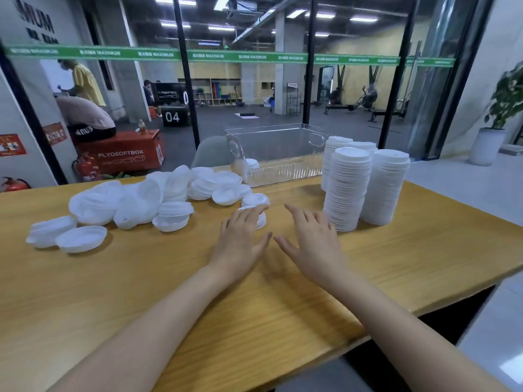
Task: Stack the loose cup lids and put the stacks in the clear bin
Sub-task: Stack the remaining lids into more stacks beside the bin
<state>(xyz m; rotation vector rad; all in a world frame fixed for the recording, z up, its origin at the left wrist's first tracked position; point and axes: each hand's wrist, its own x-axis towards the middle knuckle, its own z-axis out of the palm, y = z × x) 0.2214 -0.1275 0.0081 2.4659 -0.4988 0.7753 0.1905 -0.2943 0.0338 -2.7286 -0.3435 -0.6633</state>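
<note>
Nearest, the left hand (240,239) and right hand (314,241) hover side by side over the table (141,284), fingers straight, holding nothing. This looks like the gathering step: the left fingertips reach a lid (262,221), with the loose lids (135,199) spread beyond and to the left. The next move calls for pinching and nesting one. Tall stacks (349,190) stand to the right, and farthest back is the clear bin (283,154) (nearly empty, it seems).

**Bright and even, soft at the rim**

Strip lights (363,19) overhead burn out to white. The wooden table (113,278) is evenly lit, with faint, soft shadows under the left hand (240,239) and right hand (314,241). The loose lids (127,202) wash into featureless white. Forearms (158,321) at the bottom smear, and the black window posts (185,75) bow near the borders.
</note>
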